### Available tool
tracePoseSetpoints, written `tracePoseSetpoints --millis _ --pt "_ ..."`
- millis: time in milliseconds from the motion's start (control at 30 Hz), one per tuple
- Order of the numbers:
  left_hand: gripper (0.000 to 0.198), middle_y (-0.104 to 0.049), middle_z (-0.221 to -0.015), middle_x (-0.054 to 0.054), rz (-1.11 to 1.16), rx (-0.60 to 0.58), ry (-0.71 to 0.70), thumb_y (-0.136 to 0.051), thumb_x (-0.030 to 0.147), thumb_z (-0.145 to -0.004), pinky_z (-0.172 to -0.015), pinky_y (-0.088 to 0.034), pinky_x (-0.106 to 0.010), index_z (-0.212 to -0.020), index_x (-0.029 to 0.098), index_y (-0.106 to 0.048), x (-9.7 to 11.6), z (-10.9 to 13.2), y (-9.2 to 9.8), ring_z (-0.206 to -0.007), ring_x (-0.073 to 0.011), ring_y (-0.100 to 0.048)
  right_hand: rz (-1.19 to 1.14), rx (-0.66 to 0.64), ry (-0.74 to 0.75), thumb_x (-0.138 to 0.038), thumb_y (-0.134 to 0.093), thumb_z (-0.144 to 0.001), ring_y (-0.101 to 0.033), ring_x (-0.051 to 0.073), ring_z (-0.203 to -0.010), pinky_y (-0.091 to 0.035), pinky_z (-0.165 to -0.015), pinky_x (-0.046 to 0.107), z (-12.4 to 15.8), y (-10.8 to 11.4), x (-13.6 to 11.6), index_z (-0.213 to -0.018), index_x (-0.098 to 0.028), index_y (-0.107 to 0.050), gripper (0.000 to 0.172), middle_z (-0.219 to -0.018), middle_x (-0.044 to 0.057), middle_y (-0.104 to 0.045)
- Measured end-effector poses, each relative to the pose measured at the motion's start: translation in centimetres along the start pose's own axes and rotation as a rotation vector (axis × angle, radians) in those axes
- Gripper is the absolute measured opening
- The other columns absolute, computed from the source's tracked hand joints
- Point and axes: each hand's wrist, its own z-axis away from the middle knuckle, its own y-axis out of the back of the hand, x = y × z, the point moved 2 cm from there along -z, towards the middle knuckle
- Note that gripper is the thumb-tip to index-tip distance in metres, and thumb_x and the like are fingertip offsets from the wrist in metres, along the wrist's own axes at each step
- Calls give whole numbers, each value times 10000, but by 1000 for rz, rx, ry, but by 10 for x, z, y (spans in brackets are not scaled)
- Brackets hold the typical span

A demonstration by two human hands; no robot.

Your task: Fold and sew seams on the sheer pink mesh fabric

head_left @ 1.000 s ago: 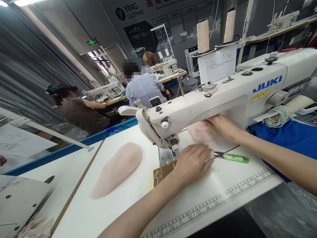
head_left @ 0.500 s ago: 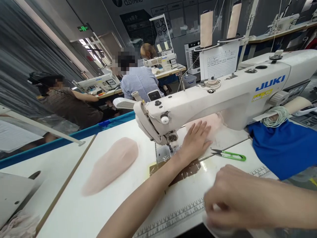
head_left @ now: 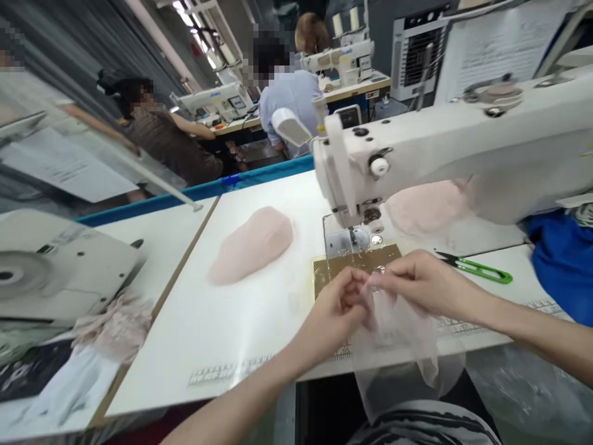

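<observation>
A white flat worktop (head_left: 259,321) carries a white industrial sewing machine (head_left: 445,148); just before its needle, a sheer pale-pink fabric piece (head_left: 398,327) hangs over the front edge; left hand (head_left: 336,309) and right hand (head_left: 417,284) both pinch its top; green thread snips (head_left: 482,269) lie beside.

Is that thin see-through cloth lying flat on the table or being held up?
Held up. Both the left hand and right hand pinch the sheer fabric, which hangs over the table edge.

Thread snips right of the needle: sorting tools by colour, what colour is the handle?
Green; the thread snips show best in the head view.
</observation>
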Motion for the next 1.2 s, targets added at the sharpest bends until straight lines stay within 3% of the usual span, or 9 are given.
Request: tracePoseSetpoints --millis 133,233,300,433,567,733,900,1000,1200 --pt "169 -541 -603 17 97 30 115 -408 124 -778 -583 -470 -226 -908 147 -513 -3 -5 22 -557 -110 -524 -129 -138 -83 -588 -520 -853 -324 73 -276 -278 -341 192 -10 -5 5 -613 -178 -556 476 -332 -47 -437" --pt "187 -603 -800 -32 66 71 40 -497 314 -877 -691 -471 -250 -963 150 -526 0 -6 28 -765 -144 -579 -159 -151 -64 -597 -492 -866 -329 78 -276 -273 -338 199 -16 -11 10 -663 -182 -559 467 -344 -49 -450" --pt "324 -596 -866 -36 43 24 41 -644 382 -818 -715 -465 -254 -1014 158 -516 0 -7 27 -808 -148 -579 -175 -140 -47 -580 -500 -870 -343 79 -290 -281 -349 208 -20 -13 12 -644 -186 -525 455 -362 -53 -450" --pt "360 -549 -697 19 15 -6 125 -717 409 -773 -550 -416 -196 -934 159 -515 -3 -16 34 -571 -79 -501 -188 -133 -13 -544 -468 -904 -388 79 -356 -337 -416 219 -28 -7 11 -682 -178 -548 436 -428 -46 -471" --pt "342 -417 -486 76 -94 -31 96 -665 472 -808 -381 -261 -159 -830 160 -527 -3 -32 46 -389 -48 -340 2 -214 3 -459 -602 -846 -430 74 -445 -339 -433 205 -42 10 13 -767 -177 -626 293 -567 -28 -546" --pt "287 -355 -468 89 -233 -7 43 -656 428 -822 -375 -196 -165 -798 159 -559 -4 -43 49 -396 -43 -278 92 -188 -68 -406 -671 -786 -400 66 -390 -303 -377 196 -59 23 21 -822 -185 -660 224 -517 -46 -516" --pt "160 -405 -520 79 -498 142 -107 -626 294 -853 -485 -310 -175 -781 157 -586 -13 -41 48 -485 -54 -367 38 -73 -149 -404 -631 -815 -472 108 -372 -380 -383 212 -59 14 26 -860 -181 -644 228 -436 -32 -521" --pt "100 -465 -549 66 -603 194 -176 -567 237 -881 -501 -332 -188 -828 160 -602 -17 -38 47 -499 -64 -407 33 -12 -78 -390 -616 -831 -506 114 -419 -402 -391 214 -56 9 27 -866 -187 -637 208 -528 -10 -580" --pt "158 -669 -743 12 -683 232 -339 -488 203 -925 -527 -396 -200 -970 185 -638 -18 -32 47 -545 -75 -536 286 166 306 -306 -538 -900 -572 134 -576 -450 -493 244 -52 3 27 -866 -198 -646 157 -689 15 -622"
